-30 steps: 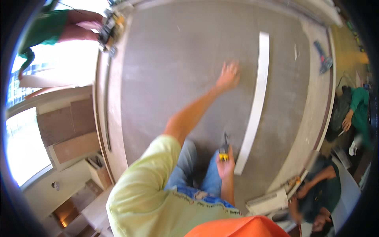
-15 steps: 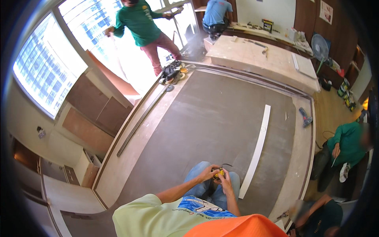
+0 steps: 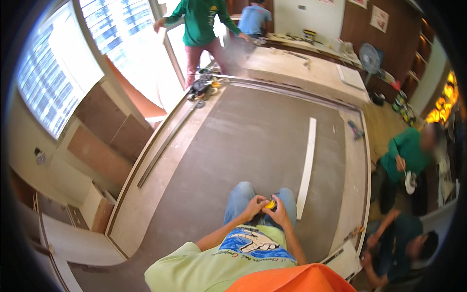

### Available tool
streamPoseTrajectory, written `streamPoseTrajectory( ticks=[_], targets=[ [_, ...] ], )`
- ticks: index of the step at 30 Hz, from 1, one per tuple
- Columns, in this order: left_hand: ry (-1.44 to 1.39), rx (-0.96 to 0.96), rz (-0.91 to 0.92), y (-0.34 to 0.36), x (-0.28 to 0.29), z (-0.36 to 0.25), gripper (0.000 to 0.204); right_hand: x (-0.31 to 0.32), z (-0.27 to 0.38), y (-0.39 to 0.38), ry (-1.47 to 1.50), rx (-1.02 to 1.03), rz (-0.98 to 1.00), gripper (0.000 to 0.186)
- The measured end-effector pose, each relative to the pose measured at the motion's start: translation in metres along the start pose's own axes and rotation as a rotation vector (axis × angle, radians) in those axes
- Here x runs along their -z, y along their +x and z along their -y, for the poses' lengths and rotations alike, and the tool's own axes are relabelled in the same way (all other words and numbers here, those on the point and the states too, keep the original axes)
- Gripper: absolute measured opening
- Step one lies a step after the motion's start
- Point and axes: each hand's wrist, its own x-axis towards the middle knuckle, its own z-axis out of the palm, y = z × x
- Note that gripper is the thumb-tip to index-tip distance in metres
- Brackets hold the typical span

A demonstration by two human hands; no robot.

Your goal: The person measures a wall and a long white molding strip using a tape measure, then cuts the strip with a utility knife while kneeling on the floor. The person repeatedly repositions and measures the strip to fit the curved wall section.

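Both my hands meet in front of my jeans-clad knees, around a small yellow-and-black tape measure [image 3: 270, 205]. My left hand [image 3: 254, 208] pinches it from the left, and the fingers of my right hand [image 3: 279, 212] wrap round its right side. Much of its body is hidden by my fingers. A long white strip [image 3: 307, 168] lies on the grey-brown panel [image 3: 233, 146], just right of my knees.
A dark straight bar [image 3: 168, 148] lies along the left border, below a heap of tools [image 3: 202, 86]. A power drill [image 3: 355, 130] rests on the right border. Beyond stands a pale wooden platform [image 3: 296, 68]. Co-workers are at the back and right, one holding a white object [image 3: 410, 182].
My view has shifted, so the panel and strip appear further left. My hands have turned the tape measure, and its dark protruding end no longer shows. The standing co-worker's arm has lowered.
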Motion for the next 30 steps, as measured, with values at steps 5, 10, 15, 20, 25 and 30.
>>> streamPoseTrajectory(
  ticks=[5,10,15,20,25,30],
  targets=[
    [0.293,-0.225,0.061,0.004,0.002,0.001,0.036,0.017,0.034,-0.025,-0.199,0.076,-0.084,0.087],
    [0.036,-0.121,0.401,-0.008,0.004,0.001,0.033,0.013,0.041,-0.037,-0.193,0.243,0.095,0.079],
    [0.001,0.110,0.447,-0.045,-0.002,0.007,0.036,-0.001,0.029,-0.084,-0.196,0.036,-0.066,0.074],
    [-0.053,0.185,0.554,-0.030,0.017,0.014,0.034,-0.013,0.032,-0.087,-0.172,-0.004,-0.109,0.072],
    [-0.007,0.173,0.561,-0.007,0.033,0.006,0.025,-0.007,0.023,-0.077,-0.159,-0.011,-0.085,0.070],
    [-0.099,-0.006,0.432,0.028,0.081,-0.003,0.019,0.044,0.017,-0.083,-0.241,-0.097,0.013,0.064]
  ],
)
